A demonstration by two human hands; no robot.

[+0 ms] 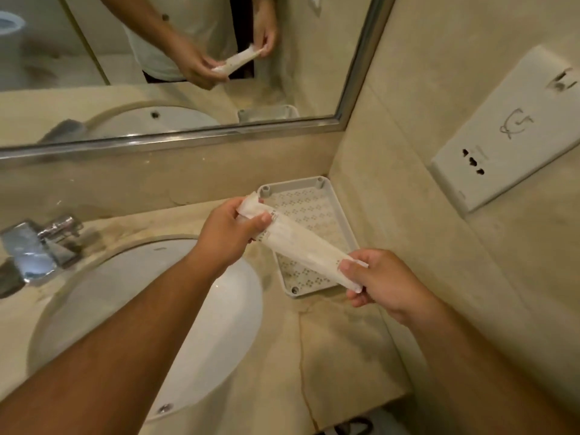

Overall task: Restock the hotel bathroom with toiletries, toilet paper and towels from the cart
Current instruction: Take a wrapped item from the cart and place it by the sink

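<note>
A long white toiletry packet (303, 243) is stretched between both hands above the counter. My left hand (230, 230) pinches its far end between thumb and curled fingers. My right hand (381, 282) pinches its near end. Under the packet lies a grey rectangular tray (321, 193) with a patterned floor, set in the counter's back right corner. Nothing lies in the part of the tray that shows.
A white oval sink (175, 334) fills the counter to the left, with a chrome tap (37, 243) behind it. A framed mirror (188, 133) runs along the back wall. A white socket plate (508, 133) is on the right wall. The counter's front edge (361, 409) is near.
</note>
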